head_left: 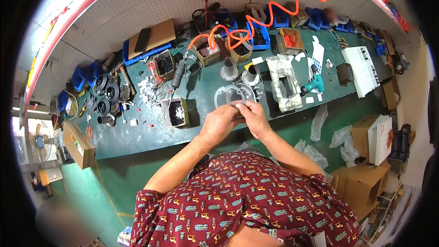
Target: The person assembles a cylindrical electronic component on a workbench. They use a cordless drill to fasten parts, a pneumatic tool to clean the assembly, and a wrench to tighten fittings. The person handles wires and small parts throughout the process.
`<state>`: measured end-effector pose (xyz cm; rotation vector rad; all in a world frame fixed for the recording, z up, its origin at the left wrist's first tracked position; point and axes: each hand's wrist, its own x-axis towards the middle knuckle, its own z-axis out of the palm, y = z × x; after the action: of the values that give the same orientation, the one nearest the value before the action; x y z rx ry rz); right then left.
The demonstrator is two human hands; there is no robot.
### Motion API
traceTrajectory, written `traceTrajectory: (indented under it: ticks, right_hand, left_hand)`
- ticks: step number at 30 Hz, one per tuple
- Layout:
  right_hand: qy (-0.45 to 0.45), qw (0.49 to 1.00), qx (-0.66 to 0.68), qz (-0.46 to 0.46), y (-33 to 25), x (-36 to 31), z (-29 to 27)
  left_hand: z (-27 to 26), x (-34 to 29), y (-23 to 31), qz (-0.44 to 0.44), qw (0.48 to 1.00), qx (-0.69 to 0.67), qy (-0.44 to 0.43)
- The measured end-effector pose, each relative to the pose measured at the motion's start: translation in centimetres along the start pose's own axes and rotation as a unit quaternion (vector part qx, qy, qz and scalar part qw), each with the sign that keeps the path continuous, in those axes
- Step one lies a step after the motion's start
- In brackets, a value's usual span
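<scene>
Both hands meet over the front edge of the green workbench (137,142). My left hand (218,122) is closed at the lower edge of a thin, pale ring-shaped plate (217,96). My right hand (254,118) pinches the same plate from the right, its thumb and fingertips close to the left ones. Exactly where the fingertips grip is partly hidden. Just beyond the hands stand two grey flanged pipe fittings, one on the left (229,71) and one on the right (251,77). Another round metallic part (248,92) lies partly behind the plate.
An open box of small black parts (176,112) stands left of my hands, near an air screwdriver (179,74) on an orange coiled hose (273,4). A taped white block frame (286,84) and a teal cordless drill (314,82) lie right. Blue bins line the back.
</scene>
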<state>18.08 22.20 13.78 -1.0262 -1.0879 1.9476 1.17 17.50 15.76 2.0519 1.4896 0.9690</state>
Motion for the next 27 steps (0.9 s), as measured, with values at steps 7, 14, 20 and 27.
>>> traceTrajectory:
  ticks: [7, 14, 20, 27]
  right_hand:
    - [-0.014, 0.998, -0.032, 0.048, -0.8, -2.2, -7.4]
    - [-0.105, 0.98, -0.134, 0.105, -1.2, -4.0, -10.0]
    - [-0.019, 0.986, -0.152, 0.07, -1.1, -3.4, -9.0]
    - [0.159, 0.97, -0.175, -0.054, -0.3, 1.4, -10.5]
  left_hand:
    - [3.1, 0.1, 2.9, -0.024, 0.997, -0.069, 0.031]
    - [3.7, -1.3, 1.1, -0.265, 0.927, -0.266, -0.013]
    - [3.0, -2.4, -0.7, -0.303, 0.894, -0.329, 0.029]
    - [2.5, 1.9, -4.7, -0.32, 0.911, -0.238, 0.105]
